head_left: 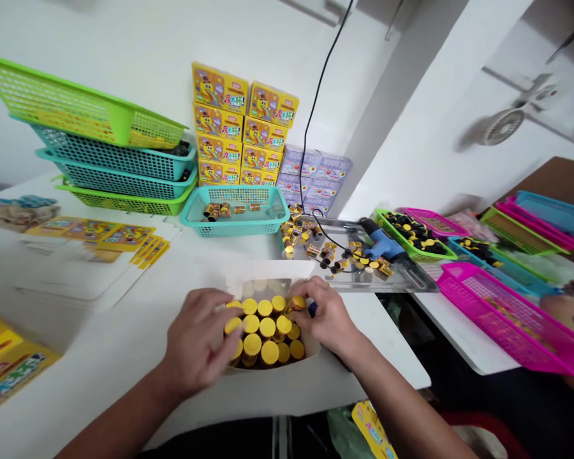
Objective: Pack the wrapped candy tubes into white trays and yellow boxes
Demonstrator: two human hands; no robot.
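Note:
In front of me an open white carton (277, 368) holds rows of small cylinders with yellow lids (252, 345). Over its left side is my left hand (194, 338), fingers apart and slightly blurred, close to the lids. At the carton's back right corner, my right hand (329, 313) pinches a small printed cylinder (297, 305) with a yellow top, tilted above the rows. A second layer of lids shows lower down on the carton's right side.
Behind the carton are a teal basket (239, 226) and a metal tray (406, 274) of loose cylinders with a blue heat gun (382, 244). Yellow boxes (220, 121) are stacked by the wall. Baskets (119, 204) stand left; a pink basket (507, 344) and a person's hand (571, 315) are right.

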